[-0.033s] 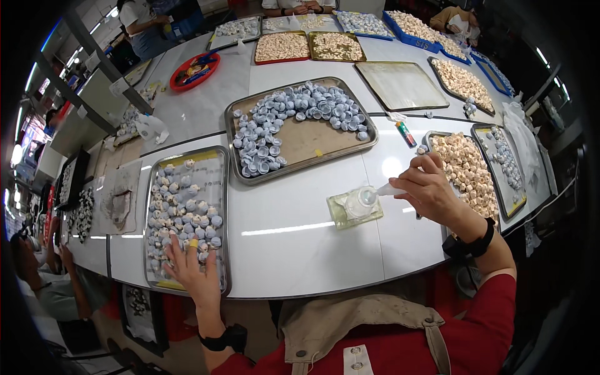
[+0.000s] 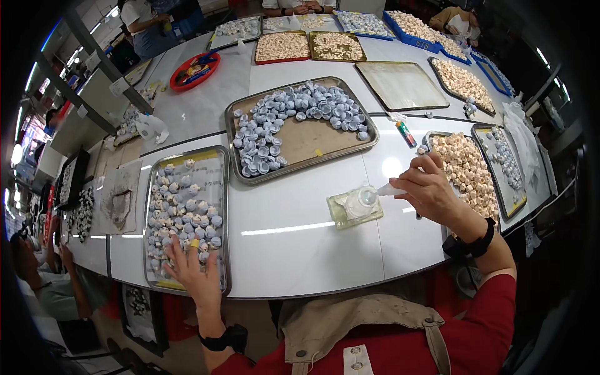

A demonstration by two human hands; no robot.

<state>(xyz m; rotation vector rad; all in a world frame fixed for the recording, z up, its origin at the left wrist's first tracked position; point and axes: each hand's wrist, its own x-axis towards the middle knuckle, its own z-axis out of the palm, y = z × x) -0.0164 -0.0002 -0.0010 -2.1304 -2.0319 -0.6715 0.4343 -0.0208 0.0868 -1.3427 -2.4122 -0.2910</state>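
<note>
My left hand (image 2: 197, 267), fingers spread and a yellow band round one of them, rests over the near end of a metal tray (image 2: 226, 206). Small blue-and-cream round pieces (image 2: 181, 211) lie in that tray, some touching my fingertips; I see nothing held. Between the fingers of my right hand (image 2: 431, 190) is a translucent white tapered tool (image 2: 389, 189), pinched. Its far end meets the mouth of a small clear jar (image 2: 360, 205). Under the jar lies a yellowish square pad (image 2: 340, 219). What kind of tool it is, I cannot make out.
A larger tray (image 2: 300, 140) of blue cup-shaped pieces stands ahead. To the right are cream pieces (image 2: 465, 172) in a tray and another tray of blue pieces (image 2: 502, 159). A green-and-red tube (image 2: 406, 134) lies near them. A red basin (image 2: 195, 70) sits far left. Other people work around.
</note>
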